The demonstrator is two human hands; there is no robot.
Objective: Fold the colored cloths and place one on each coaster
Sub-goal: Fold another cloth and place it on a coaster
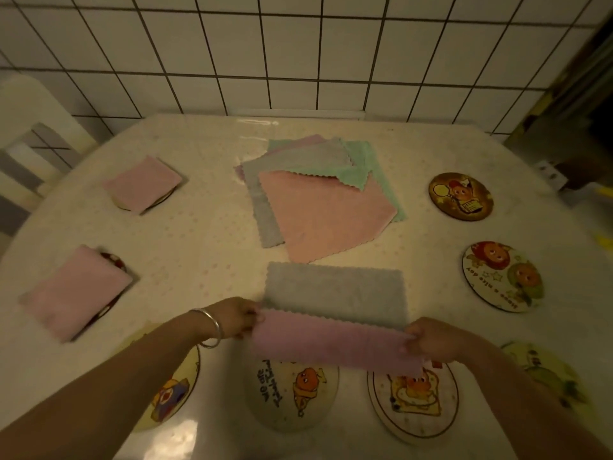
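Both hands pinch a purple cloth: the left hand (240, 318) holds its left end in a tight grip, the right hand (428, 340) its right end. The purple cloth (335, 341) hangs stretched just nearer the person than a folded grey cloth (335, 288) on the table (205, 234), above two coasters (292, 393).

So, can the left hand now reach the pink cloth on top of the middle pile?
Probably not at once: the left hand is pinching the purple cloth, though nothing blocks the way to the pink cloth.
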